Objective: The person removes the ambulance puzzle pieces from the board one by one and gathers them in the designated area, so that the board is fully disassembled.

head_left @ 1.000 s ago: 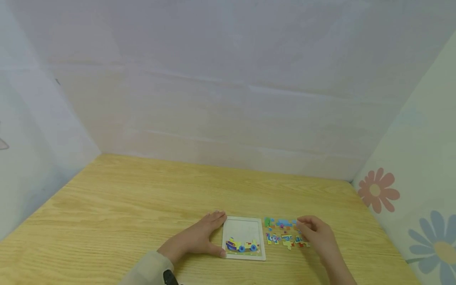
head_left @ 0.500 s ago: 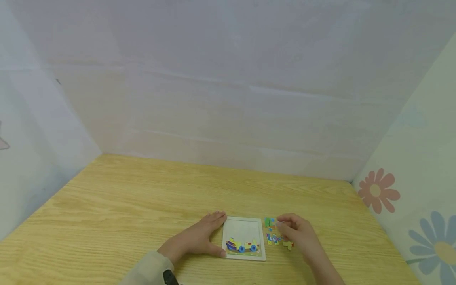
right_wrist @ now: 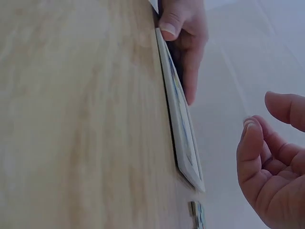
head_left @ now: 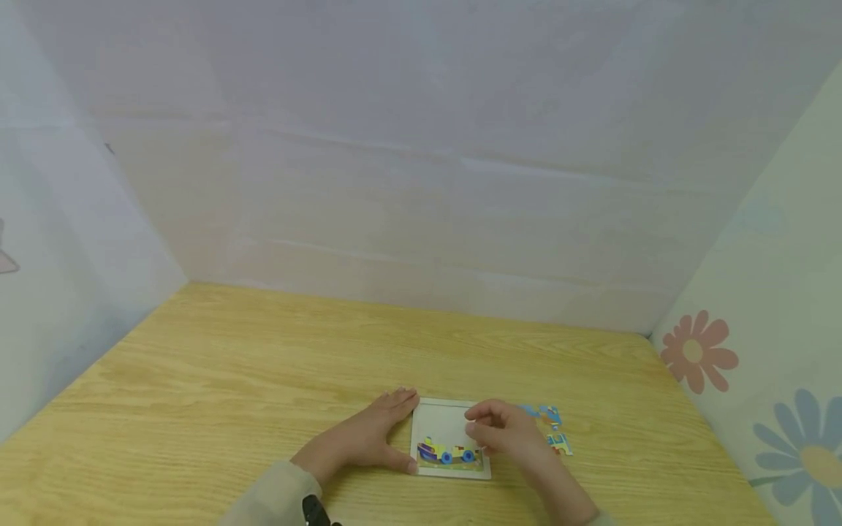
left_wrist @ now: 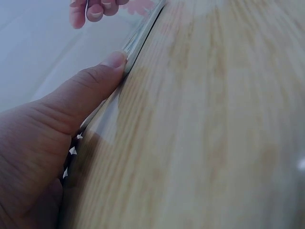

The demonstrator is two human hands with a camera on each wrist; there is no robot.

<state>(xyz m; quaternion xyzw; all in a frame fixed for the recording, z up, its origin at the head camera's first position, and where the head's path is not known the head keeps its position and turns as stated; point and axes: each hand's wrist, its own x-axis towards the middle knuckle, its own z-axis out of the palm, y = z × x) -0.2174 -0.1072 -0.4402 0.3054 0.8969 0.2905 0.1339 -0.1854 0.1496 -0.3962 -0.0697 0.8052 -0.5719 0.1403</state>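
Note:
A square puzzle tray (head_left: pixel 451 402) lies on the table, its lower strip filled with a picture of a yellow vehicle with blue wheels. My left hand (head_left: pixel 375 438) rests at its left side, fingers spread, with the thumb (left_wrist: pixel 97 78) against the tray's edge. Over the right part of the tray hovers my right hand (head_left: pixel 509 435), its fingers bent. In the left wrist view a thin line shows between its fingertips (left_wrist: pixel 78 16); whether that is a puzzle piece I cannot tell. Loose puzzle pieces (head_left: pixel 560 443) lie beyond it, some hidden behind the hand.
The wooden table (head_left: pixel 276 351) reaches back to a pale cloth wall (head_left: pixel 421 183). A side panel with printed flowers (head_left: pixel 699 351) rises at the right, and another pale panel (head_left: pixel 59 292) stands at the left.
My right hand has moved left from the loose pieces to above the tray, uncovering pieces at the far right and covering nearer ones. The left hand stays in place.

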